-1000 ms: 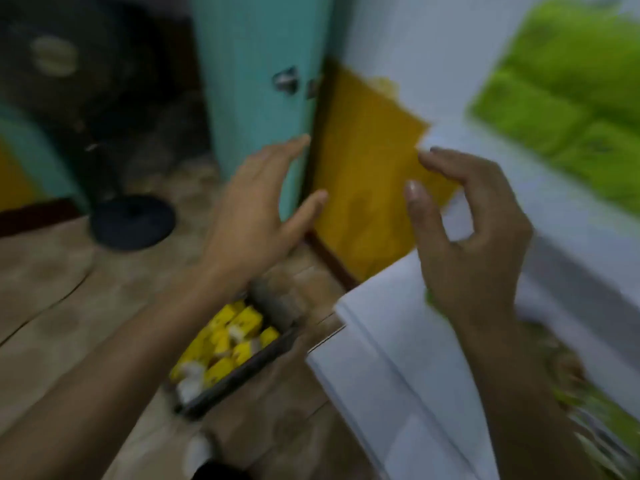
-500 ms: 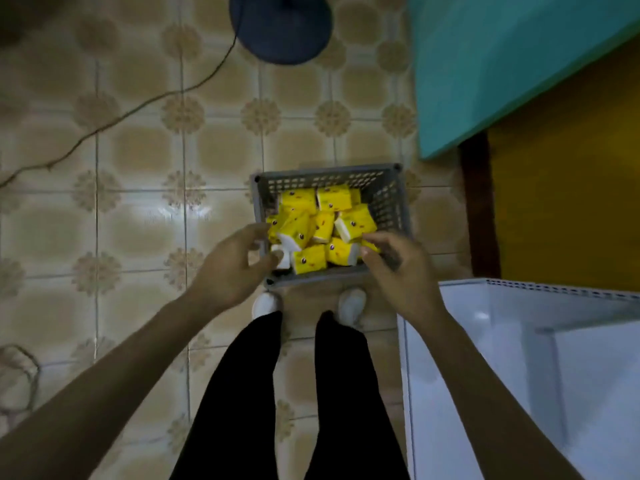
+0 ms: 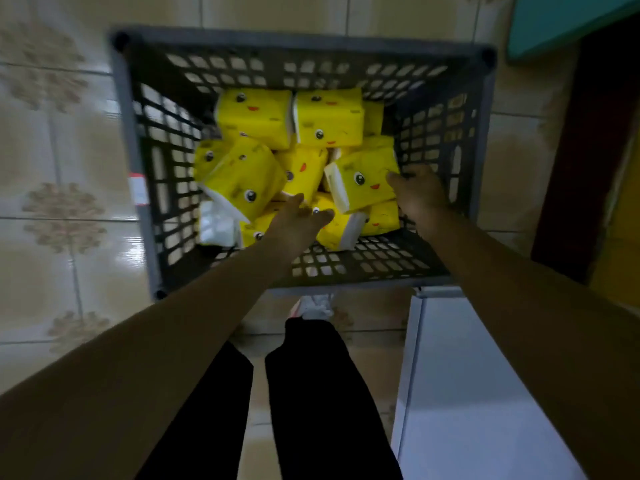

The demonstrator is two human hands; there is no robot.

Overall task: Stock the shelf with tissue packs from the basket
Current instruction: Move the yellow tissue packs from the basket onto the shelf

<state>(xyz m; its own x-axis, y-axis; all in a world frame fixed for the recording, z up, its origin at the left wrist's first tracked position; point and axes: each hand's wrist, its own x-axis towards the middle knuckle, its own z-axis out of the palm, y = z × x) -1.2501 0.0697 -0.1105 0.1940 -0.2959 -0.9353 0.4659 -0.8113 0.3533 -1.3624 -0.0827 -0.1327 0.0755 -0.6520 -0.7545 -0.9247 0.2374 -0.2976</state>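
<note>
A grey plastic basket stands on the tiled floor and holds several yellow tissue packs with cartoon faces. Both of my hands are inside it. My left hand hovers with fingers spread just above the packs near the front wall and holds nothing. My right hand is at the right side, its fingertips touching the end of one tilted tissue pack; no closed grip shows. The white shelf shows its top at the lower right.
My legs in black trousers and a white shoe stand right behind the basket. A teal door and a dark door frame lie to the right. Patterned floor tiles spread out on the left.
The view swung from the shelf down to the basket and then drew much closer. Both hands went from the basket's front rim into it, down to the packs.
</note>
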